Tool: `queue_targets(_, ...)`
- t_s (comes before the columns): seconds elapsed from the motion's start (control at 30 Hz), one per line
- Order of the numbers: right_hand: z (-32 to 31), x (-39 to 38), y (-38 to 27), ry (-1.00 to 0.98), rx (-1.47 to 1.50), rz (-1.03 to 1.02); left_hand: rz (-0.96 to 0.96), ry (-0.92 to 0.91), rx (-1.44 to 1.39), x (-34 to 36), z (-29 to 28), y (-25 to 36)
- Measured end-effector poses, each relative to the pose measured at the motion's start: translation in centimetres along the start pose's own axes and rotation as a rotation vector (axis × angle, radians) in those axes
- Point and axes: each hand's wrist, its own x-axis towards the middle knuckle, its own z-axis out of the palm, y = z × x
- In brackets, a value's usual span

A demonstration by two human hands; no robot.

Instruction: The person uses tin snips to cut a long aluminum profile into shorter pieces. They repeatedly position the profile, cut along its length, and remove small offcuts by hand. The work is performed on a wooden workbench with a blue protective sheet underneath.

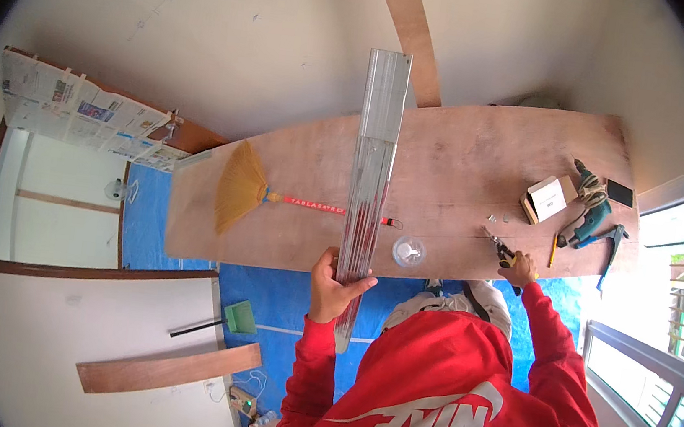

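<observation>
My left hand [333,290] is closed round the lower part of a long, shiny metal channel [376,150], which stands up lengthwise in front of me and crosses over the wooden table. My right hand [521,270] is at the table's near edge, its fingers wrapped round the black and yellow handles of a pair of tin snips [502,249]. The snips' jaws point away to the left, over the tabletop. Behind the channel lies a broom [242,189] with straw bristles and a red handle, partly hidden by the metal.
On the wooden table [456,172] are a clear round tub [408,251], an opened white box [548,199], a green power drill [593,217], a pencil [554,250] and a blue-handled tool [612,244]. Blue sheeting [266,289] covers the floor, with a green dustpan [241,317] on the left.
</observation>
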Motion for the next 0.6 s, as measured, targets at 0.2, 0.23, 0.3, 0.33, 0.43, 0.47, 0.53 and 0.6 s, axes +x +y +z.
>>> queue_targets(0.2, -1.7, -10.7, -3.5, -0.234, 1.053, -0.237, 0.038, -0.102, 0.021, 0.1, -0.7, -1.9)
queue_targets(0.23, -2.7, -12.9, -4.4, -0.275, 1.229, -0.248, 0.055, -0.134, 0.052, 0.1, -0.5, -2.1)
queue_targets(0.3, -5.3, -16.4, -7.1, -0.349, 1.496, -0.276, 0.052, -0.234, 0.044, -0.1, 0.0, -2.2)
queue_targets(0.33, -7.1, -17.7, -8.5, -0.351, 1.53, -0.335, 0.097, -0.26, 0.072, -0.4, 0.3, -2.0)
queue_targets(0.43, -12.0, -20.6, -12.8, -0.271, 1.591, -0.568, 0.035, -0.428, 0.063, -1.2, 1.6, -1.4)
queue_targets(0.47, -13.5, -21.3, -14.0, -0.222, 1.65, -0.604, 0.058, -0.455, 0.059, -1.4, 2.3, -1.2)
queue_targets(0.53, -16.0, -22.5, -15.3, -0.161, 1.766, -0.746, 0.053, -0.518, 0.056, -2.1, 3.7, -1.0)
queue_targets(0.6, -18.6, -23.1, -15.8, -0.117, 1.796, -0.926, 0.062, -0.539, 0.056, -2.9, 5.3, -0.8)
